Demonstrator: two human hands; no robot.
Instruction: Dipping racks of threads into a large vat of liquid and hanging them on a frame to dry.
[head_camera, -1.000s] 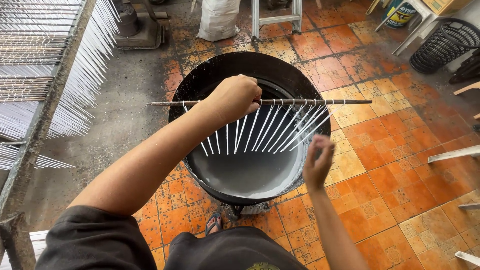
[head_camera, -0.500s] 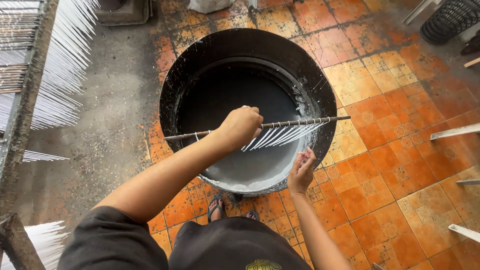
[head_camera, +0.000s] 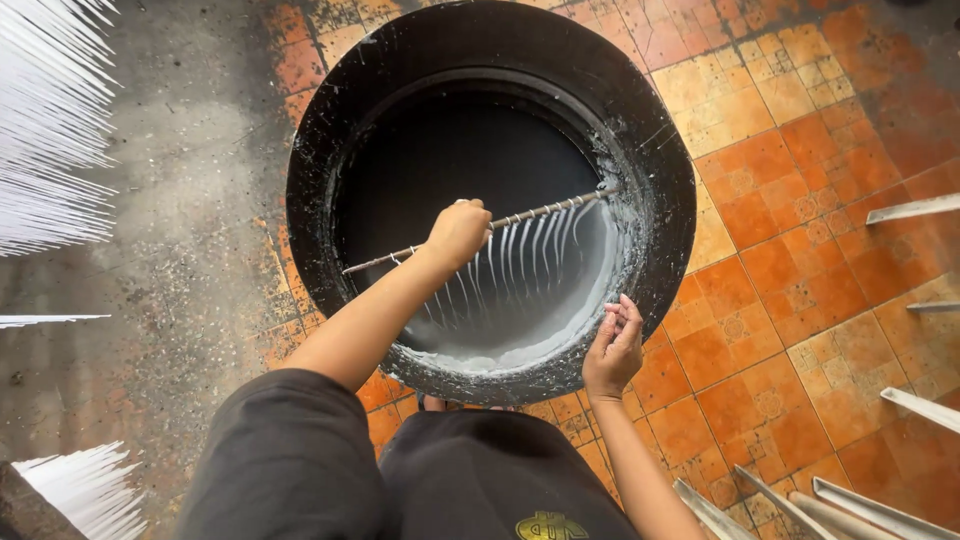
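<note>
Your left hand (head_camera: 458, 232) is clenched around the middle of a thin metal rod (head_camera: 480, 227) that carries a row of white sticks (head_camera: 520, 262) hanging from it like the teeth of a comb. You hold the rod slanted across the mouth of the black vat (head_camera: 660, 150), its far end touching the inner wall on the right, its near end pointing toward the left rim. The sticks reach down into the pale grey liquid (head_camera: 520, 320) pooled in the near half of the vat; how deep their tips sit is hard to tell from this angle, since the surface blurs with the coated sticks. Your right hand (head_camera: 612, 348) holds nothing: it hovers just beside the splattered near rim, fingers loosely curled and released. By the look of it, you are in the dipping step, with the sticks in the liquid. A lift from here would call for a level rod and a steady wrist, so that every stick clears the surface together and none touches the vat wall. More white sticks (head_camera: 50, 120) fan out at the left edge, well apart from the vat, above the tiled floor (head_camera: 800, 280).
</note>
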